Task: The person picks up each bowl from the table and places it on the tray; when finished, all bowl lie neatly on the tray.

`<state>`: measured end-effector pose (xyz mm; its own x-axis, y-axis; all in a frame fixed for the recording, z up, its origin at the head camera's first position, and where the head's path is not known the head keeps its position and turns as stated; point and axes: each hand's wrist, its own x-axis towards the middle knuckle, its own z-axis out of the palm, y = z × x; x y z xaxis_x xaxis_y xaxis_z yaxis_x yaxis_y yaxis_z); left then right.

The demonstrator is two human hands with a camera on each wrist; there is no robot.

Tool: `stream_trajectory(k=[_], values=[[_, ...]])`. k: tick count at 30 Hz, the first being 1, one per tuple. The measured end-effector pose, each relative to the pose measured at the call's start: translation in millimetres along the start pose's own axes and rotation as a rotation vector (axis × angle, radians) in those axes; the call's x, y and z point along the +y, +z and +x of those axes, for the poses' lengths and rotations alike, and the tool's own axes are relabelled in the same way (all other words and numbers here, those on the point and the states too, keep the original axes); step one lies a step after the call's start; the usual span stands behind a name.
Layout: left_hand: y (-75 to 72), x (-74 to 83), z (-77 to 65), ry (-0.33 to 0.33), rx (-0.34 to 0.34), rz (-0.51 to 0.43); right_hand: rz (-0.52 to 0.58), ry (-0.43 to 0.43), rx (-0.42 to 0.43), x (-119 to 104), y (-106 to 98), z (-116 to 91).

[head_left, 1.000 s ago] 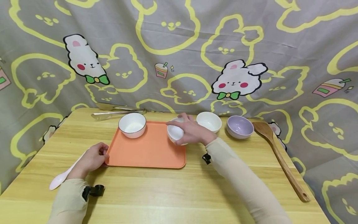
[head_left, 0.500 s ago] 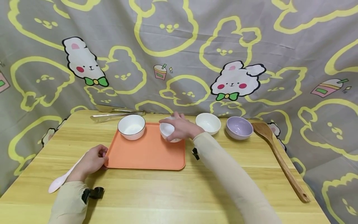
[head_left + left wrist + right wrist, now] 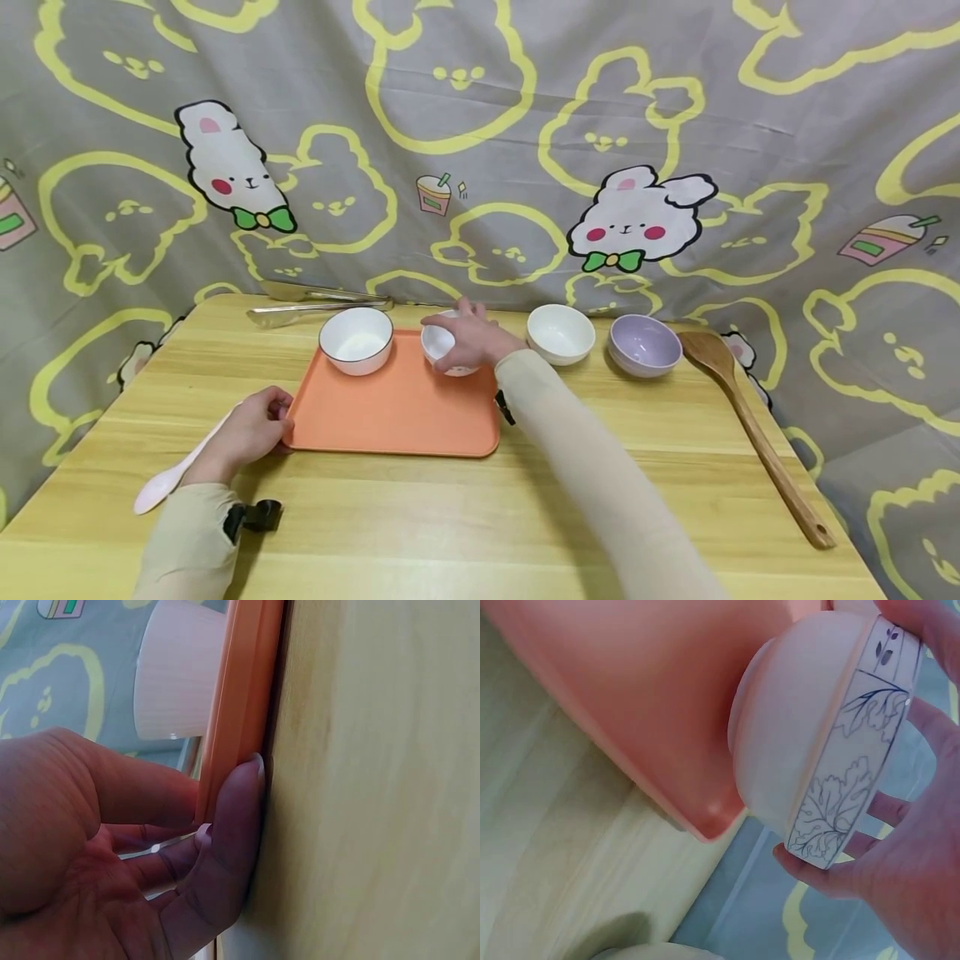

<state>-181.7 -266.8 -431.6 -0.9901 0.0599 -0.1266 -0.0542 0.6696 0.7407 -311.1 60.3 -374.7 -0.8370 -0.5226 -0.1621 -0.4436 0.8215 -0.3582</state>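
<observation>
Two grips: the left hand (image 3: 251, 425) pinched an orange tray (image 3: 397, 412), the right hand (image 3: 476, 337) held a patterned bowl (image 3: 802, 735) (by its rim) that uneven pressure risked tipping.

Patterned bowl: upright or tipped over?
Upright. In the right wrist view, the bowl has its base toward the tray; the head view shows its mouth up.
</observation>
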Motion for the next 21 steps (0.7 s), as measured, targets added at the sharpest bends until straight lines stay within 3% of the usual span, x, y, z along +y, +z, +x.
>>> stream_trajectory(k=[21], values=[[1.8,2.7,-0.3,-0.004,0.001,0.022,-0.025,0.035,0.013,4.4,8.0,1.0]])
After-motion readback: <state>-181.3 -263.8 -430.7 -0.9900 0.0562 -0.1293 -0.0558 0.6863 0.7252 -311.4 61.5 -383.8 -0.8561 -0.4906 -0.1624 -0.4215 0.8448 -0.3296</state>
